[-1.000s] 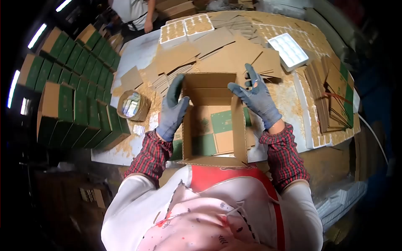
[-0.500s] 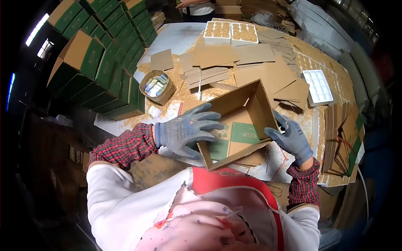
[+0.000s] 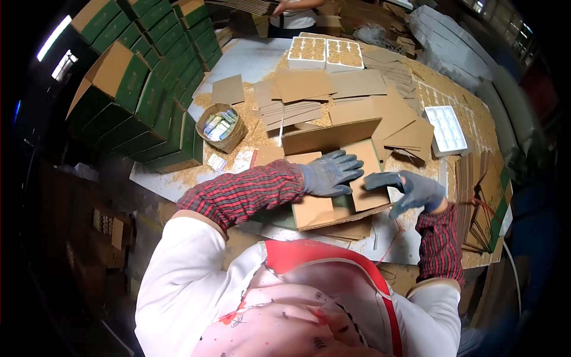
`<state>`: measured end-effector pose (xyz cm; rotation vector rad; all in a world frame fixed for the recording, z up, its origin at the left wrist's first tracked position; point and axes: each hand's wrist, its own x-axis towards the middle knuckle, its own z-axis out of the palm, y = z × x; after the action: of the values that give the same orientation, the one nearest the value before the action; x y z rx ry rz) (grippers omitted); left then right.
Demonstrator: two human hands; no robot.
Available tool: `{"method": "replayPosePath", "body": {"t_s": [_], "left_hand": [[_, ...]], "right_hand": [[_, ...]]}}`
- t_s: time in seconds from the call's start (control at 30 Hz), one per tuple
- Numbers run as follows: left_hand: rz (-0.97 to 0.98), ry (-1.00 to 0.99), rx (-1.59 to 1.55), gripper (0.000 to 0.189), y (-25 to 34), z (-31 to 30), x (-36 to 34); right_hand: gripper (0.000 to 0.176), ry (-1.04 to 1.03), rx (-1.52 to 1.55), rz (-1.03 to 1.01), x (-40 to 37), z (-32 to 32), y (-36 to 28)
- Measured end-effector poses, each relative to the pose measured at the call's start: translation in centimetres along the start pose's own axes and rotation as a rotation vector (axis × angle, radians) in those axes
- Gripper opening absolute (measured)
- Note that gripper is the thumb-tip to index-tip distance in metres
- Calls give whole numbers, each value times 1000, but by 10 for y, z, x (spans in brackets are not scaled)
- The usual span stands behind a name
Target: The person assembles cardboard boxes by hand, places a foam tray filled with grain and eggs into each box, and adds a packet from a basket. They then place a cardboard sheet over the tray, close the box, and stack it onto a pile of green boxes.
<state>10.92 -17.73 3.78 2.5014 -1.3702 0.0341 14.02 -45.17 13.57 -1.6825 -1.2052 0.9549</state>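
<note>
A cardboard box (image 3: 313, 209) lies in front of me on the table. Both of its short end flaps are folded inward, and its long far flap (image 3: 333, 138) stands up and leans back. A bit of green shows between the end flaps. My left hand (image 3: 334, 173), in a grey-blue glove, reaches across the box with spread fingers and lies over the folded flaps. At the box's right end is my right hand (image 3: 418, 191), gloved likewise, thumb and fingers apart, with fingertips close to the right flap's edge.
Stacked green boxes (image 3: 169, 134) rise at the left. Near them stands a basket (image 3: 231, 141) of small packets. Cardboard sheets (image 3: 372, 110) cover the table's middle. White trays (image 3: 446, 131) stand right and far back. Flat cartons (image 3: 476, 202) lean at the right. A person (image 3: 294, 16) stands opposite.
The box's short end flaps have folded inward, covering most of the opening. My left hand has moved right, from the box's left side to over the flaps. The person opposite has shifted.
</note>
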Motion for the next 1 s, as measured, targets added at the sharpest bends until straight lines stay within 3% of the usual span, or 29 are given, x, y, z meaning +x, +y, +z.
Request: {"method": "replayPosePath", "body": {"t_s": [0.03, 0.1, 0.13, 0.17, 0.2, 0.23, 0.3, 0.37, 0.4, 0.43, 0.47, 0.5, 0.53, 0.57, 0.6, 0.63, 0.7, 0.73, 0.77, 0.83, 0.87, 0.9, 0.93, 1.0], "left_hand": [[35, 151, 3, 54, -11, 32, -4], [16, 88, -297, 45, -17, 19, 0], [76, 135, -846, 45, -30, 14, 2], [-286, 116, -1584, 48, -12, -15, -16], [-346, 197, -1649, 50, -8, -21, -34], [-396, 278, -1707, 52, -5, -25, -50], [130, 316, -263, 61, 9, -37, -104], [346, 80, -83, 67, -2, -21, -141], [341, 111, -24, 70, -23, -8, -151], [280, 200, -74, 64, -36, -31, -141], [31, 391, -231, 61, -52, -34, -135], [-226, 574, -396, 59, -60, -32, -130], [-487, 655, -982, 56, -53, -46, -117], [-671, 564, -1242, 55, -50, -45, -110], [-885, 498, -1487, 54, -47, -44, -104], [-1002, 299, -1383, 53, -54, -18, -104], [-1173, -107, -1127, 51, -88, 37, -102], [-850, 21, -335, 48, -119, 58, -115], [-882, 355, -185, 50, -141, 38, -110], [-1093, 683, -56, 68, -234, 22, -106], [-1370, 606, -11, 99, -293, 32, -109], [-1605, 508, -227, 111, -331, 26, -109], [-1698, 486, -491, 120, -372, 45, -116], [-1672, 324, -302, 117, -368, 44, -87]], "right_hand": [[80, 191, -294, 40, -11, 15, -13], [85, 607, -150, 136, -17, 36, 12], [87, 760, 40, 228, -6, 38, 27], [90, 915, 243, 335, 5, 47, 46], [96, 968, -46, 467, 16, 51, 82], [98, 966, 273, 423, 19, 53, 107], [98, 964, 220, 463, 23, 53, 97], [75, 783, 595, 351, 18, 57, 83], [75, 695, 812, 219, 3, 60, 96], [79, 707, 804, 80, 6, 59, 74], [83, 713, 800, -62, 9, 59, 52], [80, 562, 738, -255, 4, 44, 43], [81, 616, 766, -326, 7, 49, 32], [82, 671, 795, -390, 12, 58, 19], [75, 831, 545, -76, 22, 62, 6], [69, 962, 275, 237, 30, 61, -2], [61, 932, -210, 575, 41, 53, 44], [61, 825, -210, 756, 43, 58, 90], [60, 716, -202, 942, 38, 63, 121], [61, 770, -255, 874, 52, 74, 110], [63, 792, -410, 933, 61, 81, 102], [64, 774, -426, 1006, 66, 84, 96], [48, 755, -501, 1024, 64, 86, 96], [35, 749, -503, 1016, 60, 89, 104]]}}
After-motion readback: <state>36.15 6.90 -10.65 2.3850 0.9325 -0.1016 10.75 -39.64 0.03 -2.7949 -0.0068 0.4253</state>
